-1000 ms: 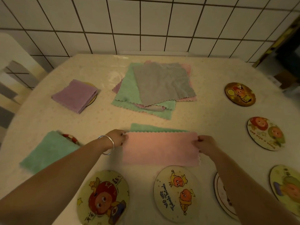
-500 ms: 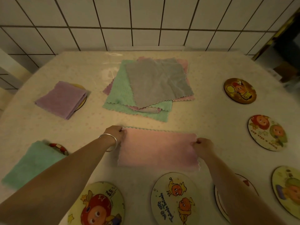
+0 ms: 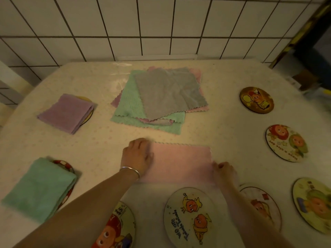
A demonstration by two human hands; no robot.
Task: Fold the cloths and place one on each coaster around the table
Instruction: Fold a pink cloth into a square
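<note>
A pink cloth (image 3: 180, 163), folded into a long rectangle, lies flat in the middle of the table (image 3: 223, 126). My left hand (image 3: 138, 156) covers its left end, fingers bent over the edge. My right hand (image 3: 223, 171) pinches the near right corner. Behind it sits a loose stack of unfolded cloths (image 3: 125, 111), with a grey one (image 3: 170, 90) on top. A folded purple cloth (image 3: 66, 112) rests on a coaster (image 3: 86, 101) at the left; a folded green cloth (image 3: 40, 187) rests on another coaster (image 3: 66, 165) nearer me.
Several bare cartoon coasters ring the table: two at the right (image 3: 257, 100) (image 3: 286, 143), one at the near right (image 3: 313, 204), and three along the near edge (image 3: 189, 217) (image 3: 263, 204) (image 3: 116, 228). A tiled wall (image 3: 143, 24) stands just behind the table.
The green strip showing behind the pink cloth is no longer visible. My left hand has slid rightward onto the cloth; my right hand has dropped to the near right corner.
</note>
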